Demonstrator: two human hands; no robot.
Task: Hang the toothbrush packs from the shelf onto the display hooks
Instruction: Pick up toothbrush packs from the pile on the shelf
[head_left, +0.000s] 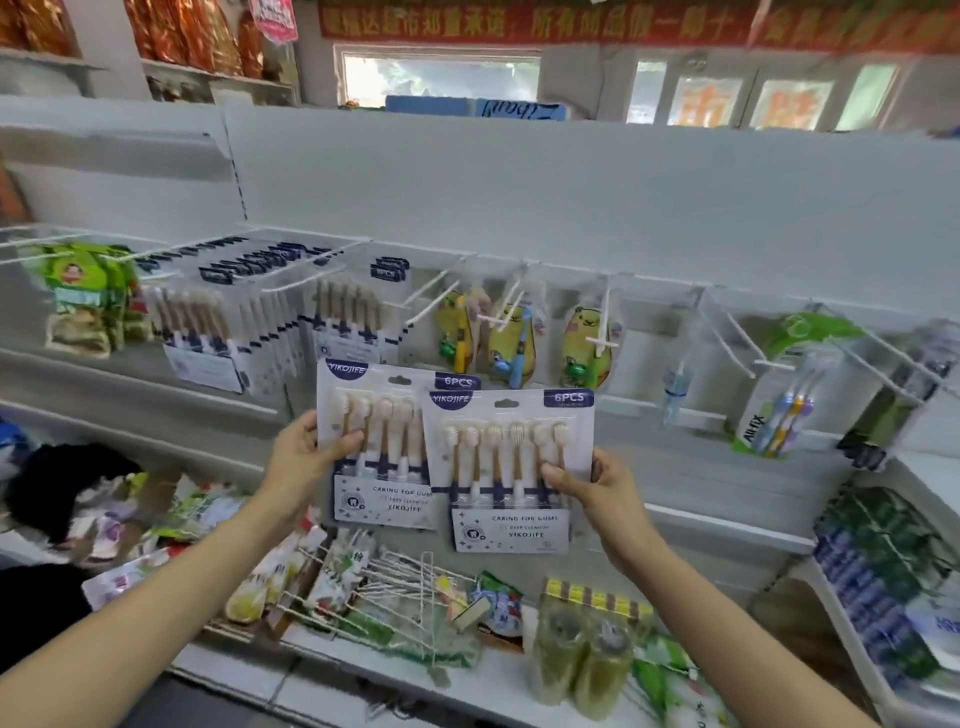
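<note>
While gripping one white six-brush blister pack (376, 441) per hand, left hand (304, 457) and right hand (597, 486) clamped on packs, keeping hang holes upward for white wire hooks (431, 299).

Two bare forearms, no sleeves showing up to the frame's edge. Left hand (304, 457) and right hand (597, 491) without gloves, rings, watch or bracelets.
</note>
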